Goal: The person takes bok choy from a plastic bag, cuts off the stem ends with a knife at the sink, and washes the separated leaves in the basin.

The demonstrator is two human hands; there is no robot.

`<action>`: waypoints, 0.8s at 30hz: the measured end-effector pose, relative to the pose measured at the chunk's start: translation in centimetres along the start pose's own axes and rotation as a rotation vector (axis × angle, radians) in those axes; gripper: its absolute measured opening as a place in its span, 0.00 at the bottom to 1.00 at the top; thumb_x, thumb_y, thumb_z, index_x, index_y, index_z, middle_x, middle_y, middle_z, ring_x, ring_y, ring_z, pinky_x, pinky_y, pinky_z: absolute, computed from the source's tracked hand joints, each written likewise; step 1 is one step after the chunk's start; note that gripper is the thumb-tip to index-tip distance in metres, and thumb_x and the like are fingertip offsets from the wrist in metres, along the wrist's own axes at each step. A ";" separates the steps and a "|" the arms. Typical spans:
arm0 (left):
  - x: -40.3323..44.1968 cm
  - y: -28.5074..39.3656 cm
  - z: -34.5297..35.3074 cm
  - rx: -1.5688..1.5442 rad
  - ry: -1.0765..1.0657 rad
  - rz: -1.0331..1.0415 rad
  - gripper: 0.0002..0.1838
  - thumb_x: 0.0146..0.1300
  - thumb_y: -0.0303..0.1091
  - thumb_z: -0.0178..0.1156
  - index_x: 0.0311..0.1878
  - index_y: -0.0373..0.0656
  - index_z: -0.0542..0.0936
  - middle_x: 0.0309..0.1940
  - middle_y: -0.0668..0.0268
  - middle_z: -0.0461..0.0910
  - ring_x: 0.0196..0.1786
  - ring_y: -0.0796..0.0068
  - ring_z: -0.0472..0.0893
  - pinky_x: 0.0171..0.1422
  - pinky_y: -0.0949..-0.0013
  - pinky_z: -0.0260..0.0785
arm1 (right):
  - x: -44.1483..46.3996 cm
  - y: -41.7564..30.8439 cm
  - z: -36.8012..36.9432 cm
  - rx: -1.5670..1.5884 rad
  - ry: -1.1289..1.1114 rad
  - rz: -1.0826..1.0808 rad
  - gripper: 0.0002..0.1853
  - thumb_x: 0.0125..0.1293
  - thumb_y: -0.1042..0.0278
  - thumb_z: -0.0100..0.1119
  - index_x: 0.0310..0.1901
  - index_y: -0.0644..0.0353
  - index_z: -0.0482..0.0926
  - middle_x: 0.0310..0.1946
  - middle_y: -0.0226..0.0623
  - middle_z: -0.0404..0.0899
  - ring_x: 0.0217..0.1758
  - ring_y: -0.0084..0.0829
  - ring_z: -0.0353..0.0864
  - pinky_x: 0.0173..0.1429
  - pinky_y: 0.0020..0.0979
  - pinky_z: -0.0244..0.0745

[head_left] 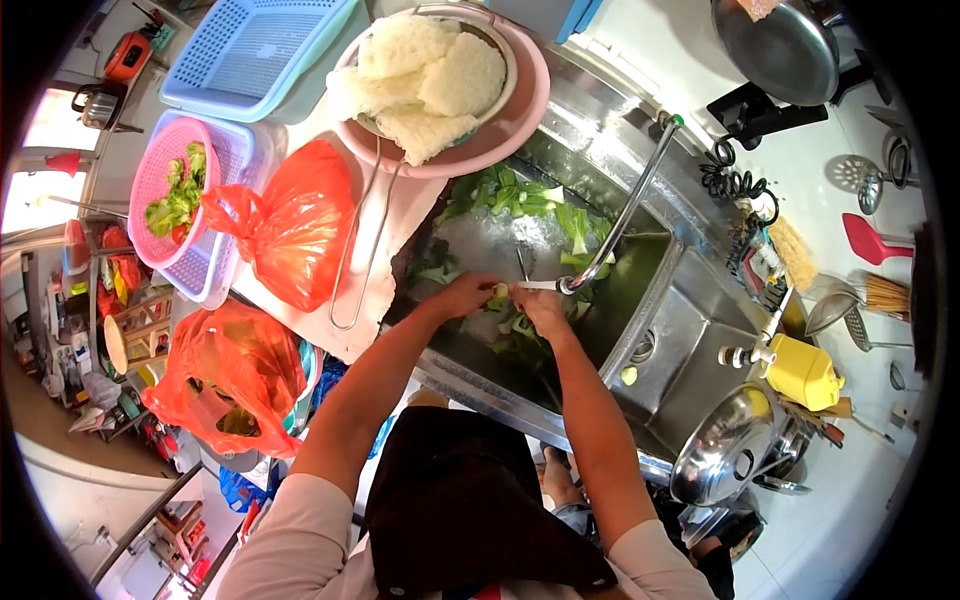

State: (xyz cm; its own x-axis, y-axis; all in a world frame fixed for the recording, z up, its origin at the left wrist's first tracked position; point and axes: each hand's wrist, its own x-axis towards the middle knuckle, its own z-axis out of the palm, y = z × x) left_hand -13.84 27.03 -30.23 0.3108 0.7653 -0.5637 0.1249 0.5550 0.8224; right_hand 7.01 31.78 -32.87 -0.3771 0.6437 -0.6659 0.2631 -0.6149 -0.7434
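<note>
Both hands are over a steel sink basin [640, 270] filled with water and leafy greens [510, 195]. My left hand [466, 296] is closed at the edge of a small pale green leaf piece [497, 297]. Just to the right, my right hand [540, 308] has its fingers bent down beside the same piece, under the tip of the curved metal faucet [630, 205]. More greens float below and around the hands. The fingertips are small and partly hidden, so the exact grip of the right hand is unclear.
Left of the basin are a pink bowl [530, 100] holding white spongy pieces [465, 75], a tied red bag [305, 225], a pink basket [143, 185] and a blue basket [250, 50]. A second basin [700, 320], metal lid [725, 445] and yellow jug [803, 372] are at right.
</note>
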 end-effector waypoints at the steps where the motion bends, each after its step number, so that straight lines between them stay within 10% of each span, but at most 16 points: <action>1: 0.2 -0.2 0.2 0.075 0.045 0.051 0.17 0.69 0.34 0.53 0.59 0.42 0.77 0.36 0.65 0.80 0.36 0.75 0.76 0.41 0.64 0.71 | -0.3 -0.6 -0.3 -0.017 -0.001 0.055 0.14 0.60 0.63 0.70 0.39 0.66 0.81 0.34 0.32 0.82 0.37 0.25 0.78 0.43 0.31 0.73; 7: 0.4 0.7 1.8 0.403 0.253 0.056 0.18 0.67 0.36 0.53 0.58 0.40 0.75 0.39 0.49 0.81 0.43 0.50 0.80 0.47 0.54 0.71 | -0.2 -1.3 0.5 -0.633 0.492 -0.443 0.21 0.58 0.54 0.73 0.36 0.67 0.78 0.30 0.29 0.79 0.33 0.26 0.74 0.41 0.32 0.72; 18: 0.1 0.8 1.0 0.533 0.237 0.023 0.16 0.69 0.39 0.53 0.54 0.41 0.74 0.45 0.48 0.81 0.50 0.44 0.79 0.52 0.47 0.69 | -2.4 -5.3 -0.9 -0.070 -0.053 0.318 0.17 0.60 0.54 0.71 0.41 0.61 0.83 0.27 0.25 0.78 0.28 0.27 0.71 0.33 0.31 0.66; 24: 1.4 -2.3 1.2 0.375 0.241 -0.050 0.19 0.68 0.35 0.54 0.61 0.44 0.73 0.54 0.52 0.79 0.57 0.54 0.78 0.60 0.57 0.69 | -2.2 -3.5 -0.7 0.092 0.007 0.291 0.18 0.63 0.58 0.69 0.53 0.51 0.79 0.47 0.30 0.78 0.44 0.27 0.72 0.42 0.36 0.67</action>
State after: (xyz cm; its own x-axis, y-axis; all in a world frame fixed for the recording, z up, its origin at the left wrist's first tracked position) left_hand -12.60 26.46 -32.87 0.0731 0.8191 -0.5690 0.4812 0.4707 0.7395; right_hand 7.51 32.84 -28.84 -0.2916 0.4375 -0.8506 0.2779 -0.8122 -0.5130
